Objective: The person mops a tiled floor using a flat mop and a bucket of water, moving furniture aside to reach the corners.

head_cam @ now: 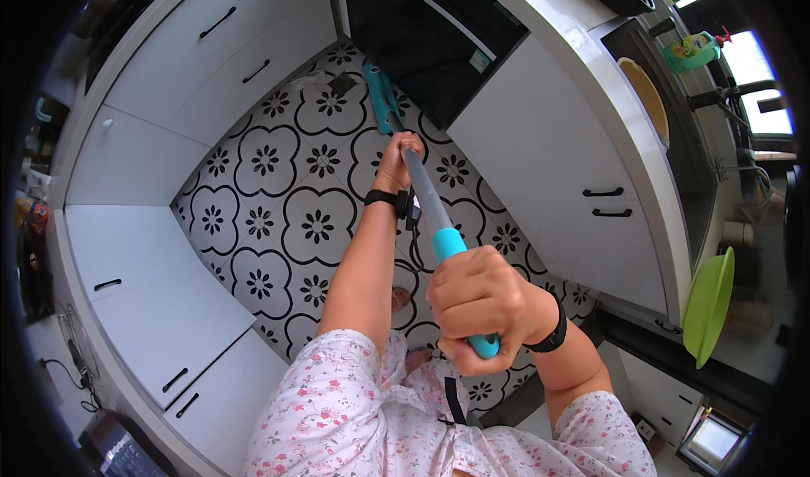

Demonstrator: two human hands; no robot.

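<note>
A floor mop with a grey pole slants away from me across the patterned tile floor. My right hand is closed around the turquoise grip at its near end. Farther down, my left hand wraps the pole just above the mop head. That turquoise mop head rests on the floor beside a black glass appliance front. Its underside is hidden. Left of the head lies a small dark flat piece, with something pale and crumpled by it; I cannot tell what they are.
White cabinets line the left, and another cabinet stands on the right below a pale counter. A sink holds a tan basin. At the counter's edge leans a green basin. My feet are close below.
</note>
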